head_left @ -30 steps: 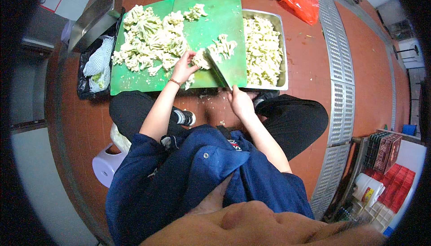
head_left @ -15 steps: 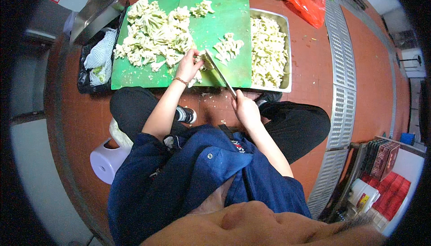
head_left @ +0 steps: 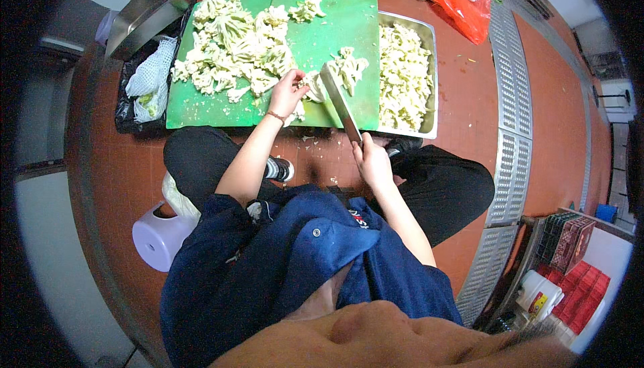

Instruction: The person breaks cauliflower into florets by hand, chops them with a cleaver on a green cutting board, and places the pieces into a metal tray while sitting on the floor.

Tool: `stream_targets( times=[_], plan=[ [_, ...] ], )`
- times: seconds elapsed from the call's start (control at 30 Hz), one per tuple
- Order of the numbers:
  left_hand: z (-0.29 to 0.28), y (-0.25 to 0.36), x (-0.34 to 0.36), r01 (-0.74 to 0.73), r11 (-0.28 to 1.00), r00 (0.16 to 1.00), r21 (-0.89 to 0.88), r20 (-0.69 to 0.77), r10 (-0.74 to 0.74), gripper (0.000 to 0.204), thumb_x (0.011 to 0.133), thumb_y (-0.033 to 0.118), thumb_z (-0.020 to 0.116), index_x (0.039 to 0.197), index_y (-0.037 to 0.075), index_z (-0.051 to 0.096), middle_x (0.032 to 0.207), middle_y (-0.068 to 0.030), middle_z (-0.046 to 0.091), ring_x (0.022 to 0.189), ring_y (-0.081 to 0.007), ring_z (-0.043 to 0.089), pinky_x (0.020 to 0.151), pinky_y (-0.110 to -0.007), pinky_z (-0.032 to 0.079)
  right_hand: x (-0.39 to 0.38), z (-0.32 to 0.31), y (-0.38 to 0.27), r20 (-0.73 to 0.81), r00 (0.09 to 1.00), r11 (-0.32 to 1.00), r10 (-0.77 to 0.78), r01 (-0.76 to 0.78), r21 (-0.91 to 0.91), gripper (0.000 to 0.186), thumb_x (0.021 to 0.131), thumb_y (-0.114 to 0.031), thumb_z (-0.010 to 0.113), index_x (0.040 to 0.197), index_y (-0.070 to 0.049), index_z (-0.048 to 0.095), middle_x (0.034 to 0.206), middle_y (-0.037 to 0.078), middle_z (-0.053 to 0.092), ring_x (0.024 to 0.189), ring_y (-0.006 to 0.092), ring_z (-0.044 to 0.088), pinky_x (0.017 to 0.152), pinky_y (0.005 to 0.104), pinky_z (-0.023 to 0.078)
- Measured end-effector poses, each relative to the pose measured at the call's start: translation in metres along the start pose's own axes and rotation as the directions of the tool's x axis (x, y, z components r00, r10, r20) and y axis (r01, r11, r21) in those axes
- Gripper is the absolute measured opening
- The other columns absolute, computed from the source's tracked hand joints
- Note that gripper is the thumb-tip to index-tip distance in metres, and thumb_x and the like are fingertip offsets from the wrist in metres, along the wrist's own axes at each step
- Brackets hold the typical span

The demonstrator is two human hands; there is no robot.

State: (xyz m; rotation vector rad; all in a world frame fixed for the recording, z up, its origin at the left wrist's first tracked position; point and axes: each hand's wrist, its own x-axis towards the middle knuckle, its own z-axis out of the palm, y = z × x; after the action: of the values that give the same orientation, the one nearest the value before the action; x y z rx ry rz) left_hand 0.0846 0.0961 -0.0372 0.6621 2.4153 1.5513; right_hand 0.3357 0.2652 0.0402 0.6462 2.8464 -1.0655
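Observation:
My right hand grips the handle of a kitchen knife. Its broad blade points away from me, tilted to the left, over the green cutting board. Beside the blade, my left hand has its fingers bent around the edge of a cauliflower piece. Cut cauliflower florets lie just right of the blade. A large heap of cauliflower covers the left part of the board, and one separate floret sits near the far edge.
A metal pan full of cut cauliflower stands against the board's right side. On the left are a black-lined container with white netting and a steel box. A red plastic bag lies far right; a purple stool stands near left.
The knife blade has moved right, away from my left fingers, and shows more of its flat side. The cut florets beside it have shifted slightly right.

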Motion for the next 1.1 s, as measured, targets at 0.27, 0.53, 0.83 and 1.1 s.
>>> stream_targets(
  times=[0.27,0.53,0.83,1.1],
  plan=[
    [-0.002,-0.006,0.004,0.112,0.99,0.99,-0.082,0.096,-0.104,0.036,0.086,0.002,0.075,0.117,0.002,0.057,0.108,-0.0048,0.064,0.098,-0.014,0.065,0.089,-0.028,0.057,0.013,0.016,0.009,0.095,0.993,0.99,0.076,-0.086,0.111,0.027,0.098,-0.027,0.059,0.105,0.0,0.055,0.08,0.027,0.068,0.075,0.0443,0.068,0.067,0.0534,0.054],
    [-0.002,-0.005,-0.002,0.135,0.983,0.99,-0.128,0.054,-0.129,0.037,0.086,0.002,0.076,0.118,0.002,0.058,0.108,-0.008,0.067,0.099,-0.0151,0.067,0.087,-0.029,0.057,0.002,0.008,0.004,0.086,0.992,0.964,0.088,-0.107,0.243,0.026,0.099,-0.028,0.059,0.099,-0.003,0.053,0.079,0.028,0.066,0.081,0.0488,0.065,0.069,0.0548,0.051],
    [-0.001,-0.01,-0.002,0.103,0.986,0.994,-0.128,0.056,-0.097,0.033,0.085,0.0,0.076,0.114,0.003,0.06,0.102,-0.0057,0.068,0.093,-0.0126,0.066,0.082,-0.026,0.057,0.013,0.012,0.009,0.139,0.987,0.986,0.086,-0.104,0.134,0.028,0.097,-0.029,0.06,0.105,-0.002,0.056,0.089,0.03,0.068,0.089,0.0487,0.066,0.078,0.0571,0.052],
    [-0.016,-0.02,0.003,0.054,0.992,0.998,0.116,0.022,-0.057,0.038,0.086,0.01,0.078,0.117,0.004,0.059,0.101,-0.0058,0.069,0.09,-0.0128,0.067,0.081,-0.028,0.055,0.035,0.02,0.015,0.339,0.93,0.823,0.146,-0.304,0.479,0.028,0.101,-0.027,0.057,0.098,0.0,0.056,0.056,0.008,0.055,0.04,0.0158,0.052,0.036,0.0327,0.043]
  ],
)
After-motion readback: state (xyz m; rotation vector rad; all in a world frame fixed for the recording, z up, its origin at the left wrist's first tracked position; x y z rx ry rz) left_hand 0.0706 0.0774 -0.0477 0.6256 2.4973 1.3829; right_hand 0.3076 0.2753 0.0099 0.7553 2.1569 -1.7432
